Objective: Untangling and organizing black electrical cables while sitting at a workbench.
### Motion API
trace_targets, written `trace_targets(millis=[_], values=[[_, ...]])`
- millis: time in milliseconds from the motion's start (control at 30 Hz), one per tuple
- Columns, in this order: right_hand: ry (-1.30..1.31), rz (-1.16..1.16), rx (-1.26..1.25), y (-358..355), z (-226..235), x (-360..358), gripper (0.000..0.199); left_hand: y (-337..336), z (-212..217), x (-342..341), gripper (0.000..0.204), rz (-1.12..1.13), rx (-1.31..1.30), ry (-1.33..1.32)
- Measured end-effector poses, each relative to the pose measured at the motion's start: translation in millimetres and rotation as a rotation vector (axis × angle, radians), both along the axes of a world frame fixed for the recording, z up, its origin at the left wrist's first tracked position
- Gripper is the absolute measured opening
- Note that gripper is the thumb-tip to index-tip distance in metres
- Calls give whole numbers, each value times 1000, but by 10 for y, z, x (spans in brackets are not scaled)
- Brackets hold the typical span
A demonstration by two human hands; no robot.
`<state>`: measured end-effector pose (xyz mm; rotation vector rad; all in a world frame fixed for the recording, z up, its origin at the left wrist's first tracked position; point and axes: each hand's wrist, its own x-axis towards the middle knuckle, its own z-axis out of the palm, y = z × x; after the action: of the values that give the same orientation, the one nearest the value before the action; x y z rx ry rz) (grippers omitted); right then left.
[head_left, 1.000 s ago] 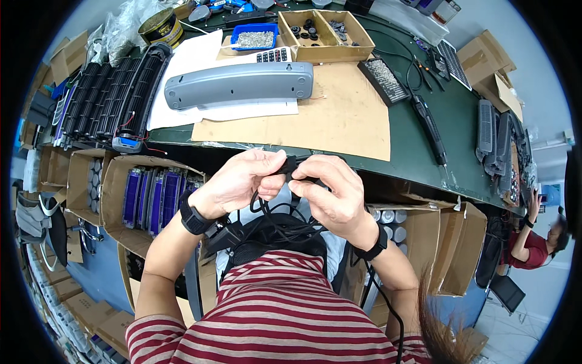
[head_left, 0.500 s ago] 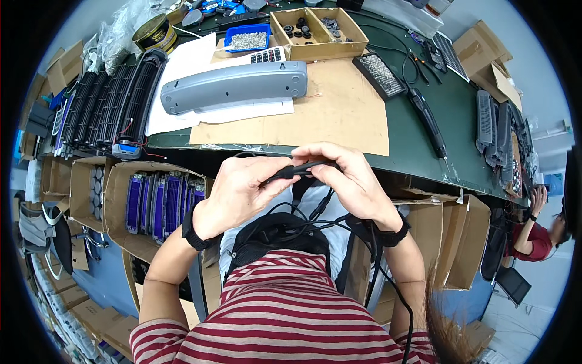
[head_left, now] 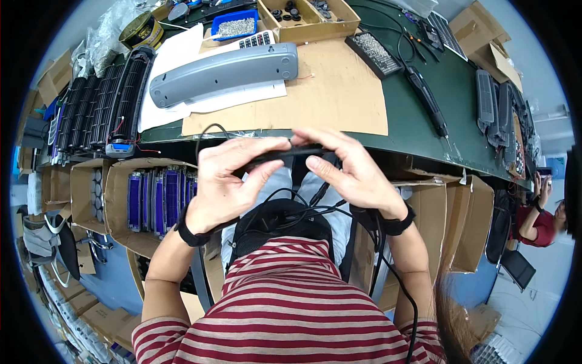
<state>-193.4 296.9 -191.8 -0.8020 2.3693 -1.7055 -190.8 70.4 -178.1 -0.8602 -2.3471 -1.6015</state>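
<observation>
Green matting covers the workbench (head_left: 473,115), with a sheet of brown cardboard (head_left: 339,91) laid on it and a long grey plastic housing (head_left: 224,73) resting on white paper at the far side. Near the bench's front edge, above the person's lap, both hands hold a slim black bar (head_left: 285,155) level between them. The left hand (head_left: 227,179) pinches its left portion, thumb underneath and fingers curled over the top; the right hand (head_left: 351,173) pinches the right portion, thumb pressing from below and fingers laid flat along the upper side. The bar's long axis runs left to right, roughly parallel to the bench edge, its right end tilted slightly farther away; which end is the front cannot be told. Black cables (head_left: 303,209) loop beneath the hands and trail over the lap. As a judgement, the loose cables could snag on a wrist or on the bar if either hand shifts, tugging the piece askew, and the light fingertip grip could let the thin bar twist or slip down onto the lap.
</observation>
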Motion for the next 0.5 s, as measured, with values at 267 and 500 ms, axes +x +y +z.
trace_targets(millis=[267, 500], values=[[-291, -580, -415, 1467, -73, 313, 34, -1057, -147, -12, 20, 468, -220, 73], [-375, -1048, -176, 2234, -742, 1340, 23, -1682, -215, 439, 22, 298, -1053, -386]])
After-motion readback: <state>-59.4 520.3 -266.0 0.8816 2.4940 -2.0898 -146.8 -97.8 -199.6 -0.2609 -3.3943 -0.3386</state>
